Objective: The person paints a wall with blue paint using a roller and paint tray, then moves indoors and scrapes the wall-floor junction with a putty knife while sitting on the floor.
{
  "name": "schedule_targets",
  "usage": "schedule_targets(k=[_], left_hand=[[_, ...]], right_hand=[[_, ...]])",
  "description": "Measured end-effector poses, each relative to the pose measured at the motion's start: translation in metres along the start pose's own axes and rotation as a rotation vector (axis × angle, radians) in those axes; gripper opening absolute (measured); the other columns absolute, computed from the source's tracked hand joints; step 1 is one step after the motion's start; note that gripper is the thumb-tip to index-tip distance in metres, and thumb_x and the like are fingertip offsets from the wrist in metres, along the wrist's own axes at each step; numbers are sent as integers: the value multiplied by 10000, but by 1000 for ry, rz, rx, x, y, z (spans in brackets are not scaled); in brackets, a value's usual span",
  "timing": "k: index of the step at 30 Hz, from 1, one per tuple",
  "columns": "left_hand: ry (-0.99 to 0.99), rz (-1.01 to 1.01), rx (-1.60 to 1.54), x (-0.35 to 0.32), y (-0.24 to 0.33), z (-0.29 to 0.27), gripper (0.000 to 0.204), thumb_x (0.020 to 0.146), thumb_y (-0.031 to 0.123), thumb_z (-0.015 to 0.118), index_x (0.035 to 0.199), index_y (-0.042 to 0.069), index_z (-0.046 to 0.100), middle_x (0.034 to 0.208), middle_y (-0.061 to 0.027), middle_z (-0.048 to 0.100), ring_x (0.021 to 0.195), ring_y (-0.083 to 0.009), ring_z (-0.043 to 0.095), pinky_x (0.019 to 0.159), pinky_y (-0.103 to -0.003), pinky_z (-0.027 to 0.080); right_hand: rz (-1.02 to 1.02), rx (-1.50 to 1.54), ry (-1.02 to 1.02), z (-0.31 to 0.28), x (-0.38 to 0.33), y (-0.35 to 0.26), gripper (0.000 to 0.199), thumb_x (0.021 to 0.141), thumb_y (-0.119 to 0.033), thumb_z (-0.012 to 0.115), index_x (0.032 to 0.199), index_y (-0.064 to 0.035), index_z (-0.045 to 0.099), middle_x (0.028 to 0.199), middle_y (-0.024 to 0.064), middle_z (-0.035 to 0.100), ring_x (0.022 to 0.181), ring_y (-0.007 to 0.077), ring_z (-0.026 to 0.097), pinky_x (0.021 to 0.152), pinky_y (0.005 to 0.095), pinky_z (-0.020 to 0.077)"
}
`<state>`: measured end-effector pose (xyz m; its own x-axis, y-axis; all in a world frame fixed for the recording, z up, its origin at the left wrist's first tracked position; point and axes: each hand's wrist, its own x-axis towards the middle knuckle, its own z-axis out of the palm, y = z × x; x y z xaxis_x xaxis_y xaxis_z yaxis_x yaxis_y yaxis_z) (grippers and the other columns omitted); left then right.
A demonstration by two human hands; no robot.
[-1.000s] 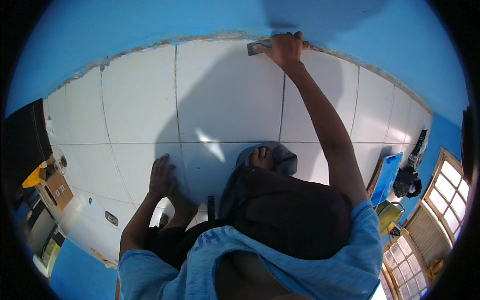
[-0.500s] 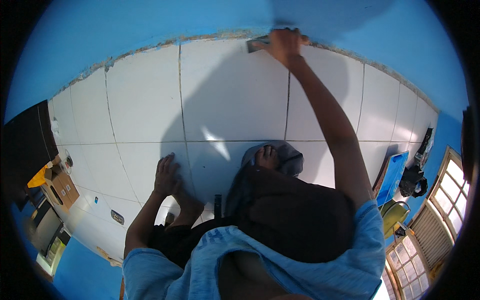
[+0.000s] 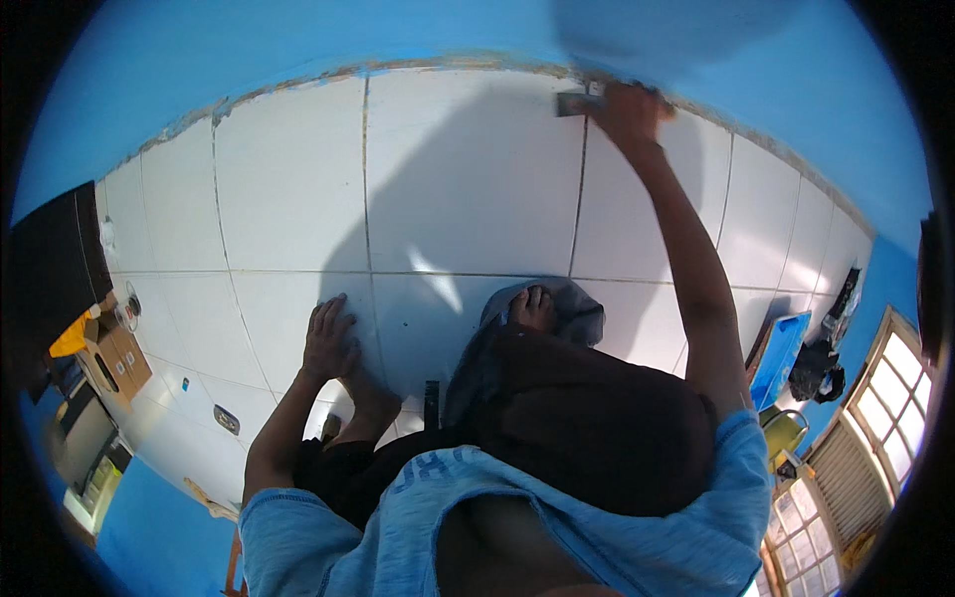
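From where I watch, a stack of cardboard boxes (image 3: 111,360) crowds the far left edge. My left hand (image 3: 329,338) lies open and flat on the white tiled floor (image 3: 468,199), fingers spread, likely propping my weight while I lean forward. Bare tiles lie between the hands. My right hand (image 3: 629,111) is closed around a small grey tool (image 3: 577,102), pressed where the floor meets the blue wall (image 3: 298,40). Further right, a blue tray (image 3: 778,356) narrows the room.
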<state>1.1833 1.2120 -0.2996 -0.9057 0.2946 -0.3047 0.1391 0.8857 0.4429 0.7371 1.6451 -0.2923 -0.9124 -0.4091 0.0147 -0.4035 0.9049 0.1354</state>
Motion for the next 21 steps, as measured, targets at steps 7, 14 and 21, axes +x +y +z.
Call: schedule_targets(k=[7, 14, 21], left_hand=[[41, 21, 23, 2, 4, -1, 529, 676, 279, 649, 1135, 37, 546, 1429, -230, 339, 1302, -405, 328, 1091, -543, 250], [1, -21, 7, -2, 4, -6, 522, 663, 261, 661, 1126, 49, 546, 1435, -196, 344, 1304, -394, 328, 1101, -544, 246], [-7, -15, 24, 6, -3, 1, 575, 613, 292, 707, 1120, 71, 549, 1441, -165, 336, 1313, -364, 309, 1113, -517, 225]], right_hand=[[101, 54, -101, 16, 10, -55, 718, 772, -730, 538, 839, -35, 706, 743, 155, 674, 715, 273, 676, 631, 448, 520], [32, 157, -201, 10, 26, -65, 689, 817, -655, 550, 964, 10, 655, 868, 176, 676, 809, 306, 663, 693, 457, 516], [-122, 79, -212, 7, -4, -1, 443, 842, -160, 609, 1270, -270, 574, 908, 140, 678, 819, 292, 663, 703, 437, 530]])
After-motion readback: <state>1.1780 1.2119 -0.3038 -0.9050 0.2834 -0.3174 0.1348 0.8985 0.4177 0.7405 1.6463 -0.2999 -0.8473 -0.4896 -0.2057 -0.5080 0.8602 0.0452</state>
